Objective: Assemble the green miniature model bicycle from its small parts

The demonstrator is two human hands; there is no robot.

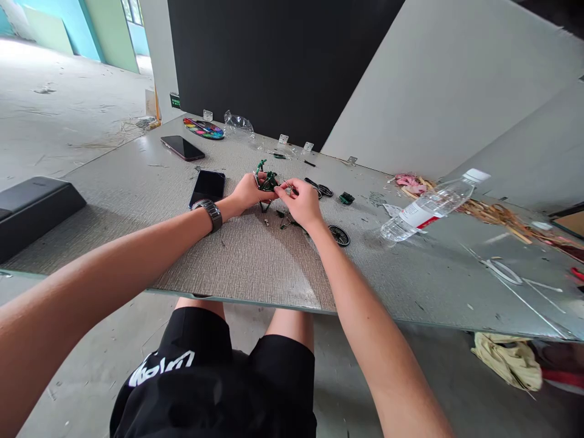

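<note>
My left hand [249, 191], with a dark watch on its wrist, is wrapped round a small green and black model frame [269, 181] near the middle of the table. From the right, my right hand [302, 201] pinches at the frame's right side; whatever lies between those fingertips is too small to make out. Small black spoked wheels lie to the right, one [339, 235] beside my right forearm and another [325, 190] behind my right hand. A little green and black part [347, 198] rests farther right. Tiny loose pieces are scattered below my hands.
Two phones [182, 148] [208, 186] lie left of my hands, near a paint palette [204, 128] and clear plastic packaging [238, 123]. A black case [39, 210] is far left. A tilted water bottle [426, 210] is right, before wood shavings [497, 213].
</note>
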